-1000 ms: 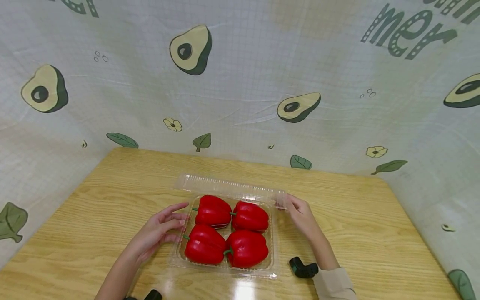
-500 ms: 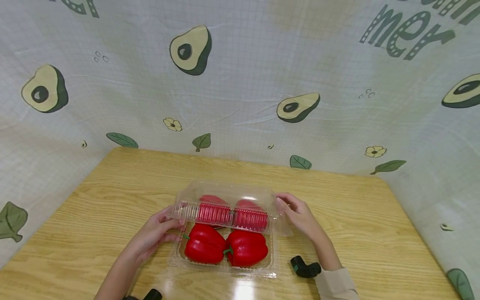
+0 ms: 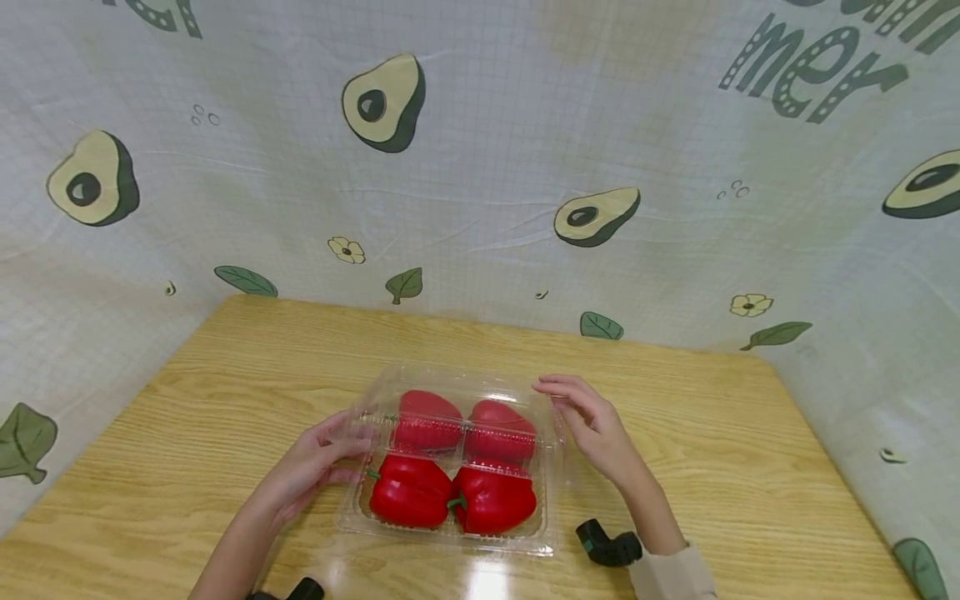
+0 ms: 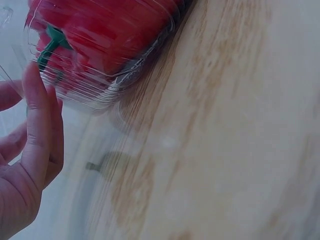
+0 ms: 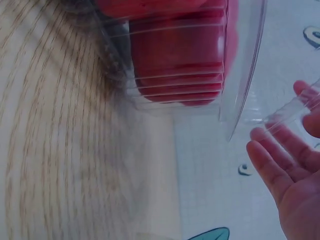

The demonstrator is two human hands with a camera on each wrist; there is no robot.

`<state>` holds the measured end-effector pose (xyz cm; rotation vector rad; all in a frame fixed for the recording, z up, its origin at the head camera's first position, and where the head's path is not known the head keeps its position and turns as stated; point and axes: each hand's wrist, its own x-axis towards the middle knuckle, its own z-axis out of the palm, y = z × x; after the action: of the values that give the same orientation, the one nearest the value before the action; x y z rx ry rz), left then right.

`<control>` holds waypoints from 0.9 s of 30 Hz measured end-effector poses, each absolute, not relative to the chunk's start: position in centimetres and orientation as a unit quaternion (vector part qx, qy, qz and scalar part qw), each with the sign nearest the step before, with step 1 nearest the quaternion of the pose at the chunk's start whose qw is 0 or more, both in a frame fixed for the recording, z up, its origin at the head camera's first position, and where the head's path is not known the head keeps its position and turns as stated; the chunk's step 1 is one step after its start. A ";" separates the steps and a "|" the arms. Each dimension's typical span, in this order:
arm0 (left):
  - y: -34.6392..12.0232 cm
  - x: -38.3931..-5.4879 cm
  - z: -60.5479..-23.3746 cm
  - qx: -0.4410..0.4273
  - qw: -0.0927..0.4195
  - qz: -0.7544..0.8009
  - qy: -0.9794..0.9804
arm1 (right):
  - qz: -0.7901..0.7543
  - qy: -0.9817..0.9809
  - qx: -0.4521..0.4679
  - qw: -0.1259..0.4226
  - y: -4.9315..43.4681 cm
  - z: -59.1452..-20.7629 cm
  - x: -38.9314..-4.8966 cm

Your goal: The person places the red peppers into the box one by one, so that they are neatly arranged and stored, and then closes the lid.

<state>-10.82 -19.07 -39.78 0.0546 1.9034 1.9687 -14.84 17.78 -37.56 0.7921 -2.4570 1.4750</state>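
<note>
A clear plastic clamshell box (image 3: 446,542) holds several red bell peppers (image 3: 495,500) with green stems. Its hinged lid (image 3: 480,379) leans over the back peppers, tilted and partly lowered, while the front peppers stay uncovered. My left hand (image 3: 315,462) rests at the box's left side, fingers nearly straight; in the left wrist view its fingers (image 4: 37,120) touch or almost touch the ribbed wall by a green stem. By the lid's back right corner is my right hand (image 3: 596,429), its fingers extended. The right wrist view shows those fingers (image 5: 280,155) against the clear lid edge, not curled round it.
The box stands on a light wood table (image 3: 262,367). Behind it hangs a pale cloth (image 3: 480,150) printed with avocados and leaves, which also closes off both sides. Black wrist-camera pieces (image 3: 607,546) sit beside each forearm.
The lid has swung from standing up at the back forward and down over the back peppers. My right hand followed it and its fingers have loosened. My left hand has stayed in place.
</note>
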 end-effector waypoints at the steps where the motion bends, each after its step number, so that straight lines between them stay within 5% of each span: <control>1: -19.1 -10.8 -39.8 0.020 0.200 0.704 0.681 | 0.496 -0.824 0.261 0.085 17.7 -37.4 -14.7; 27: -19.4 -10.8 -39.8 0.030 0.208 0.708 0.674 | 0.439 -0.861 0.255 0.015 17.1 -36.9 -13.8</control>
<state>-10.84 -19.41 -39.83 0.0829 1.8758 1.9711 -13.80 17.05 -36.94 0.7949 -2.6806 1.3651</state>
